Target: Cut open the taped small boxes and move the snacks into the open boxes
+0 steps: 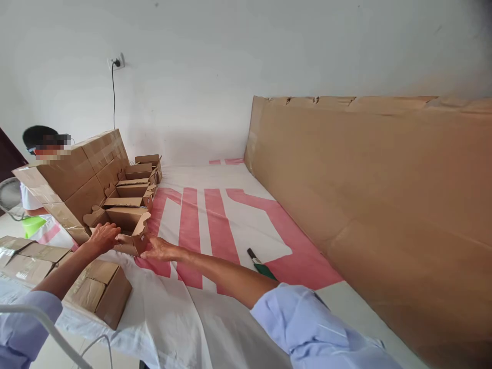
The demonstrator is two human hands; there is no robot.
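An open cardboard box stands at the front of a row of open boxes, its flaps raised at both ends. My left hand lies over its near left rim, fingers bent toward the inside. At the box's lower right corner, my right hand grips with the thumb above and the other fingers lower down. The box sits between both hands, and their fingertips are partly hidden. Behind it are several more open boxes in a line, with flaps raised.
Large taped cartons form a wall at left, a person behind them. Closed boxes lie along the near edge. A dark-handled green tool rests on the pink-and-white cloth. A tall cardboard panel borders the right.
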